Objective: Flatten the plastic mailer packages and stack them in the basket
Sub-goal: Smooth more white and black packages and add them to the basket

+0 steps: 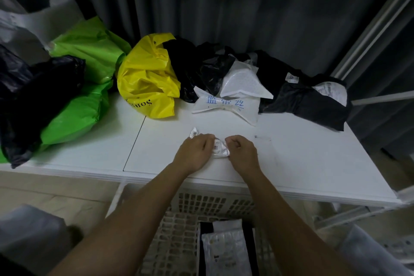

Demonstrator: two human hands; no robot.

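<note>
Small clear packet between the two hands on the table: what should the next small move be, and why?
Probably press and smooth it flat against the table. The small clear packet looks crumpled, with the left hand and right hand both curled on its ends. The basket below already holds flattened mailers, so this one likely goes in only once it lies flat.

Worktop (291, 152): 1 yellow bag (147, 78), 2 green bags (89, 49) (74, 116), 2 white mailers (226, 106) (243, 82), several black bags (201, 67), exact number unclear. 1 small clear mailer (220, 149) between 2 hands (193, 152) (242, 154). Basket (179, 237): 1, holding 1 white mailer (225, 253) over black ones, count hidden.
</note>
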